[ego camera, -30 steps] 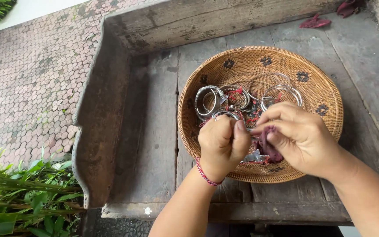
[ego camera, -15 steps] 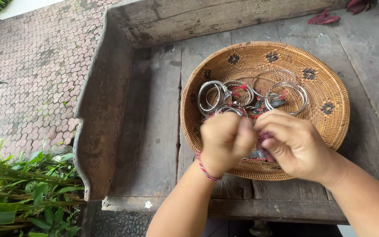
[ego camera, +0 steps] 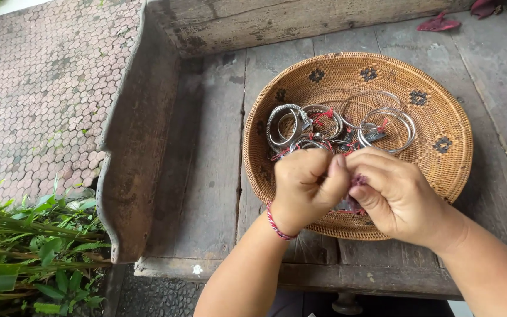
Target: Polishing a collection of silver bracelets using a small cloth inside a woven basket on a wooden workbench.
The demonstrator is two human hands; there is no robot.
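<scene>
Left hand: the left hand [ego camera: 303, 185] was curled into a loose fist over the near side of the basket, fingertips pressed together against the fingers of the other hand; what exactly it pinched was hidden.
Right hand: the right hand [ego camera: 397, 194] met it from the other side, thumb and forefinger closed on a small dark red tassel or thread [ego camera: 358, 179].
Held thing: the thread seemed to belong to one silver bangle, but that bangle was mostly covered by the two hands, so I cannot tell its full shape.
Place: both hands were just above the woven basket [ego camera: 441, 176], which stood on the old grey wooden bench [ego camera: 206, 176].
Other bangles: a pile of silver bangles [ego camera: 335, 126] with red ties lay in the basket, touching and partly overlapping.
Handling: the bangles looked like thin metal, so probably light, stiff and a little slippery; the thread looked soft and easy to fray.
Where to hold: I would judge the ring's rim the safe place, and the thread only for fine work.
Wrist: a red braided bracelet [ego camera: 277, 223] sat on the left wrist.
</scene>
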